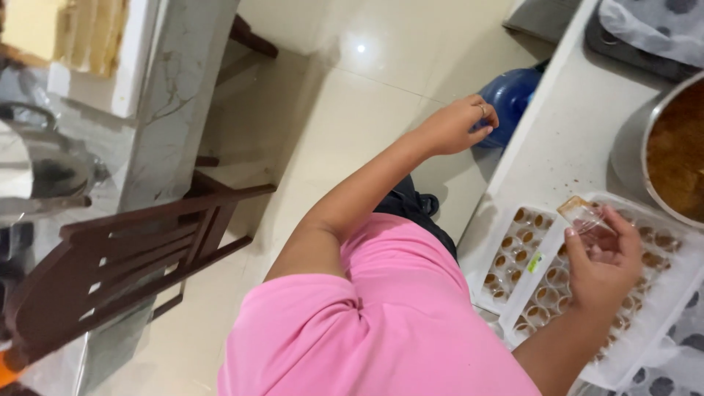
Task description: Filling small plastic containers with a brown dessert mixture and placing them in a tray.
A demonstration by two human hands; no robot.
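The floor tiles (381, 66) at the top centre are glossy and smooth, with a lamp glare on them. The chair (125, 257) at lower left is dark wood with a dull sheen. The trays (660, 308) at lower right look like thin white plastic, holding small clear plastic cups (583, 214). The pot (631, 147) at the right edge is brushed metal. The pink shirt (374, 323) is soft matt cloth. The blue jug (510, 95) seems glossy plastic, though partly hidden.
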